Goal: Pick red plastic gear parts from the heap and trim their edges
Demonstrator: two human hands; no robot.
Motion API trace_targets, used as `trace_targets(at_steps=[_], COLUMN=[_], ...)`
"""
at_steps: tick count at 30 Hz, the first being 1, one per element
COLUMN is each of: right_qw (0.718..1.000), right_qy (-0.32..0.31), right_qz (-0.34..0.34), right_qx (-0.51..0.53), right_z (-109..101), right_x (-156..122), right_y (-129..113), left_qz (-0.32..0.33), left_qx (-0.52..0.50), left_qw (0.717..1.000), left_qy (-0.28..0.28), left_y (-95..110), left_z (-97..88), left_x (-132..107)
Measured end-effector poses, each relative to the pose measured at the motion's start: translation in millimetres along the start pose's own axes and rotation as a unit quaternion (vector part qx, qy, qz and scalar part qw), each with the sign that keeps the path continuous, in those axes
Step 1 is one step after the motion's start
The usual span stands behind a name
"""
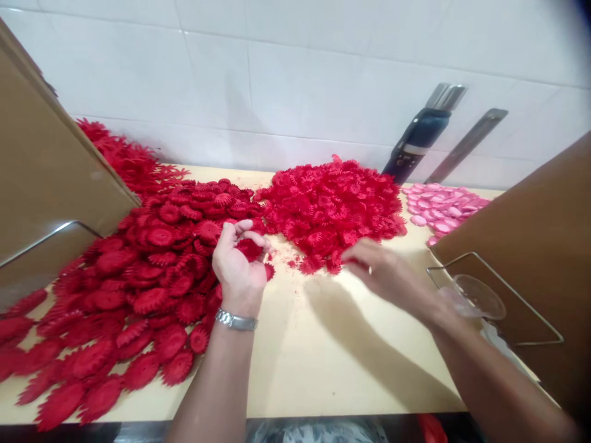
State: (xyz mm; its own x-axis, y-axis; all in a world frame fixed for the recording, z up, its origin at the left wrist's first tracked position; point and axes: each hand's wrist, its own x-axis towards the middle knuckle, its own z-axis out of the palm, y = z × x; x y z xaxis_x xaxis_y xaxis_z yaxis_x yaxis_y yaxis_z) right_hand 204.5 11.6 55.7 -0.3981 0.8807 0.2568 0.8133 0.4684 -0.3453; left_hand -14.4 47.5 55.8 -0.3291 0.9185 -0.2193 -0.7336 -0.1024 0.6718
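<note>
My left hand (240,261) is turned palm up, its fingers curled around a dark red flower piece (249,248). Another red edge pokes out below the fingers. On that wrist is a silver metal-band watch (236,320). My right hand (376,264), somewhat blurred, has its fingertips pinched together at the front right edge of a heap of small, frilled red flower pieces (337,203). A bit of red shows between thumb and fingers. Beside and beyond my left hand spreads a large pile of red, toothed-edge discs (152,289).
Pink oval petals (443,206) lie at the back right. Spiky red pieces (122,160) sit at the back left. Brown boards with wire handles (512,271) flank the table (332,369). A dark cylindrical device (418,138) and a metal strip (468,144) lean against the tiled wall.
</note>
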Motion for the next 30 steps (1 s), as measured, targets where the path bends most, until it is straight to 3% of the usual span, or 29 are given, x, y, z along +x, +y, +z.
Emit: trace_targets(at_steps=[2, 5, 7, 10, 14, 23, 30], right_qw=[0.994, 0.987, 0.992, 0.987, 0.982, 0.982, 0.994], right_qy=[0.095, 0.124, 0.080, -0.046, -0.065, -0.060, -0.017], right_qz=[-0.006, -0.006, -0.043, -0.128, -0.150, -0.177, -0.089], right_qx=[-0.054, -0.106, -0.090, -0.084, -0.096, -0.009, 0.057], right_z=[-13, -9, 14, 58, 88, 96, 69], right_x=[30, 62, 71, 71, 61, 44, 46], right_y=[2, -7, -22, -49, -71, -86, -51], left_qz=[0.027, 0.078, 0.100, 0.108, 0.092, 0.051, 0.048], left_qx=[0.008, 0.010, 0.006, 0.005, 0.005, 0.030, 0.062], left_qw=[1.000, 0.997, 0.995, 0.994, 0.995, 0.997, 0.996], left_qy=[-0.008, -0.023, -0.026, -0.029, -0.040, -0.042, -0.036], left_y=[2, 9, 13, 15, 14, 9, -10], left_z=[-2.4, -5.9, -7.5, -8.8, -8.7, -2.4, -4.1], left_x=[2, 4, 5, 6, 6, 0, 1])
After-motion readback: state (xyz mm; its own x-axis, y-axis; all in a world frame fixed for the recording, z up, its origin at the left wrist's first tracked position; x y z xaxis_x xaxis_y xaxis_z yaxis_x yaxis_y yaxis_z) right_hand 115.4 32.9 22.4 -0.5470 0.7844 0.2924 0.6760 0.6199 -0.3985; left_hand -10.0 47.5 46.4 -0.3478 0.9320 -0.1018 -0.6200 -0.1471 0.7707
